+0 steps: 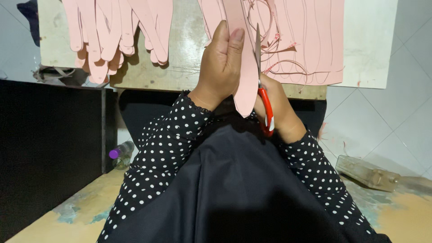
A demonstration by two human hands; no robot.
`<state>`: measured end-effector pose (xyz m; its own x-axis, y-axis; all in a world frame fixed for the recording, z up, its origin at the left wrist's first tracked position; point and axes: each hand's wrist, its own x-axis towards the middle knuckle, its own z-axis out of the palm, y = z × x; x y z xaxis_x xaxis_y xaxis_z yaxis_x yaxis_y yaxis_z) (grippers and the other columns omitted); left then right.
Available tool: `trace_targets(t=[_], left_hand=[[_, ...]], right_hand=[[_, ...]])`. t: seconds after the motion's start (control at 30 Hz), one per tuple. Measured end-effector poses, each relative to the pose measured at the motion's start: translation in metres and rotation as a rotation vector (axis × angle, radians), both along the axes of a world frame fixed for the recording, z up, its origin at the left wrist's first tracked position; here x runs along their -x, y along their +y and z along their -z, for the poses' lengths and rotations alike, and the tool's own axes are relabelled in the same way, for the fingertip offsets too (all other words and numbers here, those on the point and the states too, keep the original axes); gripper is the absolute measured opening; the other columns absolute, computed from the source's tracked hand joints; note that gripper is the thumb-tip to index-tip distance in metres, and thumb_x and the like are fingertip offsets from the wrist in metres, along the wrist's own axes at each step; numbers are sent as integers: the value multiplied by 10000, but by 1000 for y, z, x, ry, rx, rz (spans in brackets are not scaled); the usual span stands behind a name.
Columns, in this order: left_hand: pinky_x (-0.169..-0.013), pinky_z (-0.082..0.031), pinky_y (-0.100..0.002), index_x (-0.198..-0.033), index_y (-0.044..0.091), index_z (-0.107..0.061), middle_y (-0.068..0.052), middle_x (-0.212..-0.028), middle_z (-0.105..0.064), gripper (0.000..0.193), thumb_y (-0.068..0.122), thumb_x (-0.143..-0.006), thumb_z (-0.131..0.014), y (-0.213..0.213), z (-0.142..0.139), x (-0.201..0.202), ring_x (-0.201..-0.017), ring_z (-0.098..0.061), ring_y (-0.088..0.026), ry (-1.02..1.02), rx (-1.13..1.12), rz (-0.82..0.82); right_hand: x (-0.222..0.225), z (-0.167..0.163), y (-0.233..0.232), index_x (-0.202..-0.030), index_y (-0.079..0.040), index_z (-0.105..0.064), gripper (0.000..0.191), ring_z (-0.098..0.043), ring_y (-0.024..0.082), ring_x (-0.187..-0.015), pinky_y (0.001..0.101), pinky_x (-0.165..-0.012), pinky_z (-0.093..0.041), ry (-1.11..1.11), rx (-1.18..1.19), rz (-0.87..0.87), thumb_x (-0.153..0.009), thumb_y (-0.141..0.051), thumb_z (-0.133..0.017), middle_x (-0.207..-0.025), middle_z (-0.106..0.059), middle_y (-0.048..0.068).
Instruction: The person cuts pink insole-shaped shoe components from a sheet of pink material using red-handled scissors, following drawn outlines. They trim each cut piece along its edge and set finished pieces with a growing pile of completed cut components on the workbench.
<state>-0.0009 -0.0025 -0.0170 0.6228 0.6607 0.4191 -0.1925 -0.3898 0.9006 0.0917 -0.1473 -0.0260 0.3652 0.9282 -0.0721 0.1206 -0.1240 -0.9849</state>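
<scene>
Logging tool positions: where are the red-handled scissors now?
Head view, centre-right: the scissors are in the right hand, blade against the pink strip held by the left hand.

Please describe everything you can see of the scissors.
The scissors have red handles, seemingly plastic, and grey metal blades. They stand nearly upright, blades pointing up and away from the person, handles low. The right hand grips the handles; its fingers are mostly hidden behind them. The blades run along the right edge of a pink strip held by the left hand. How far the blades are open cannot be told.
</scene>
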Motion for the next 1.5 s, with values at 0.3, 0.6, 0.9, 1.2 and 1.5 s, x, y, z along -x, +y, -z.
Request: trace_targets(t=[0.3,0.6,0.9,1.2,1.5], left_hand=[[-620,-442,-298,-1070,40,-512,-47,-747,-537,247,258,-1165,-445,6,7,-1,-659,-511,-126,35,-6,-18],[-729,-493,-292,-1254,33,-552,-39,-857,-611,259,247,-1173,-430,7,12,0,-762,-555,-105,-3,59,25],[-809,-552,-297,-1250,20,-565,-63,-963,-695,246,204,-1159,-430,-6,11,-5,-882,-648,-108,9,130,130],[-759,-540,-279,-1216,28,-564,-49,-909,-688,239,213,-1148,-429,-4,14,-4,-820,-641,-96,34,106,99],[-781,-548,-284,-1258,28,-567,-58,-939,-687,262,210,-1142,-417,-6,16,-6,-845,-640,-100,57,197,161]], right_hand=[[0,-2,-2,-1068,17,-677,158,-556,32,-699,204,-616,-462,56,54,14,-987,-104,-617,-816,-660,-12],[0,9,-1,-1002,28,-706,176,-505,45,-612,229,-539,-414,43,184,114,-1008,-114,-602,-744,-626,-1],[-9,10,-2,-1114,33,-663,229,-652,83,-890,250,-813,-546,-37,-31,-11,-939,-113,-645,-983,-726,52],[-5,2,-4,-1013,5,-702,189,-589,60,-656,219,-587,-478,102,83,66,-968,-147,-600,-804,-682,9],[-4,7,0,-1051,19,-684,188,-665,81,-821,243,-751,-550,-43,-3,42,-947,-132,-640,-911,-735,22]])
